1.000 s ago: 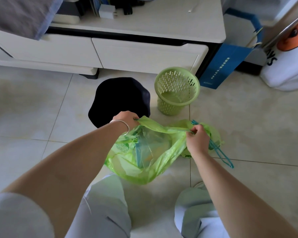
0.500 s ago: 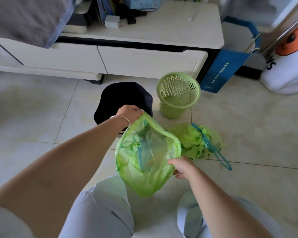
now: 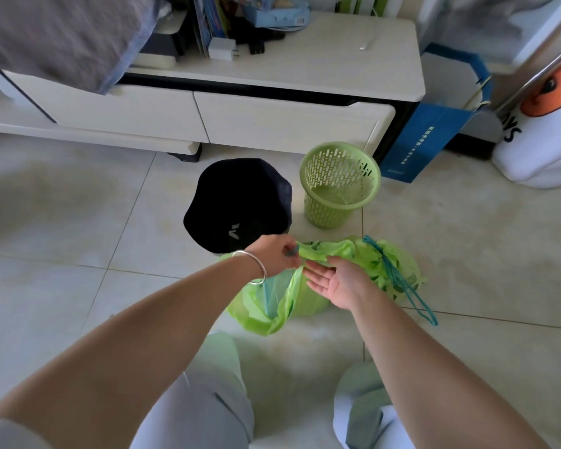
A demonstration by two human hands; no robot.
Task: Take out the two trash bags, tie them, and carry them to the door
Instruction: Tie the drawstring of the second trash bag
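On the floor (image 3: 78, 222), the near trash bag (image 3: 272, 306) is pinched at its top by the left hand (image 3: 274, 256) for tying. The right hand (image 3: 337, 280) is held open beside it, holding nothing.

The floor (image 3: 78, 228) is laid with large pale glazed tiles divided by thin grout lines, and soft daylight is reflected from them. A low cream cabinet (image 3: 272, 124) with two drawer fronts and a dark recess beneath its top is set along the far side. Books, a white charger (image 3: 222, 48) and other small items are kept on its top. A grey cloth (image 3: 55, 37) is draped over its left end. A blue paper bag (image 3: 425, 140) is propped at its right end.
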